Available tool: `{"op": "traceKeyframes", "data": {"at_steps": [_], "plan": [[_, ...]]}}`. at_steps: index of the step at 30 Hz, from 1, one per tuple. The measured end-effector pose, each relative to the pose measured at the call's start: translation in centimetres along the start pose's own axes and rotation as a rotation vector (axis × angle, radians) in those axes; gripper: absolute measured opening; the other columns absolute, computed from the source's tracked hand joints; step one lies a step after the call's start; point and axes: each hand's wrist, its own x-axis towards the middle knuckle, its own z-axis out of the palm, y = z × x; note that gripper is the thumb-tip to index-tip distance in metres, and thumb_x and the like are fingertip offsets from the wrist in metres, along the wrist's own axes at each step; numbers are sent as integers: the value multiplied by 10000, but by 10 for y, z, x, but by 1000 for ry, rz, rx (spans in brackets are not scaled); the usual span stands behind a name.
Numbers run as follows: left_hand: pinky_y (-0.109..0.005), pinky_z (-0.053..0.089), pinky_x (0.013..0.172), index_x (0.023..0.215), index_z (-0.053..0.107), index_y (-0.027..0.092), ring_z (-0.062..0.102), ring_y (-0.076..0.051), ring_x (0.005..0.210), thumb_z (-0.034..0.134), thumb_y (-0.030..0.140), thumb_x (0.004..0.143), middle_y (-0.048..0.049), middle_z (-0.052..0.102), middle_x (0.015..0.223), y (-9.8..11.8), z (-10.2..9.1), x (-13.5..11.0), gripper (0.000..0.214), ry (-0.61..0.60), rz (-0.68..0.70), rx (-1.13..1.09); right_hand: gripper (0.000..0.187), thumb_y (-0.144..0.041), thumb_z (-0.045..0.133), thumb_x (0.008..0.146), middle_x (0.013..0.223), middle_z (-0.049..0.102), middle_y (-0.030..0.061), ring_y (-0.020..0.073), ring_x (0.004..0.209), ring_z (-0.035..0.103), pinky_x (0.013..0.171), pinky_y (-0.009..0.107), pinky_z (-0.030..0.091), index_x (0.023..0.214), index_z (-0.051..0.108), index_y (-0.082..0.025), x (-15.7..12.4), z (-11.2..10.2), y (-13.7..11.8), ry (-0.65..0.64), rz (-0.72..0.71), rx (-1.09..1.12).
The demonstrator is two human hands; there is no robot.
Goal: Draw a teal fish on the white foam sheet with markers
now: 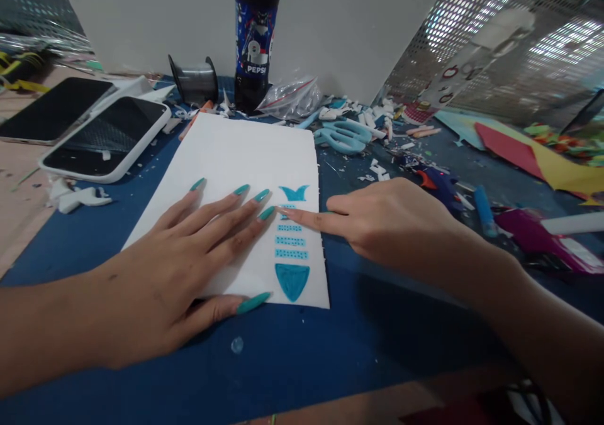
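Note:
A white sheet [245, 142] lies on the blue mat, its right edge a little ragged. Down its right side runs a teal fish figure: a forked tail [294, 193], several dotted strips [291, 241] and a solid pointed head [292, 280]. Whether these are drawn or stuck on, I cannot tell. My left hand [189, 255], with long teal nails, rests flat on the sheet with fingers spread, left of the figure. From the right, my right hand [387, 217] stretches its index finger onto the upper strip, partly covering it. Its other fingers are curled under, mostly hidden.
Behind the sheet stand a Pepsi bottle [257, 41] and a spool [194, 80]. Light blue scissors [344, 136] lie among white scraps. Two phones [108, 139] are at left. A magenta tool [550, 239] and coloured sheets [509, 148] lie at right.

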Motion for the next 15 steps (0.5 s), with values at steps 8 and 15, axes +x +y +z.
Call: {"op": "traceKeyframes", "data": {"at_steps": [8,15], "plan": [[-519,60,1284,1645,30,249,225,-324,1560,378,561,1042,-51,175,1700,0,0,-1,762,-10,-5,22,651,-49,487,955,672,641,17,117,457,363,496,295,132,1548,450,-315,2,1,2,0,-11,10],[-530,105,1280,1643,32,279,246,-337,1551,392,557,1039,-36,187,1696,-1,0,-1,756,6,-16,-8,668,-41,478,945,612,575,-7,115,444,254,474,290,122,1539,462,-345,-3,3,7,25,-7,-13]]}}
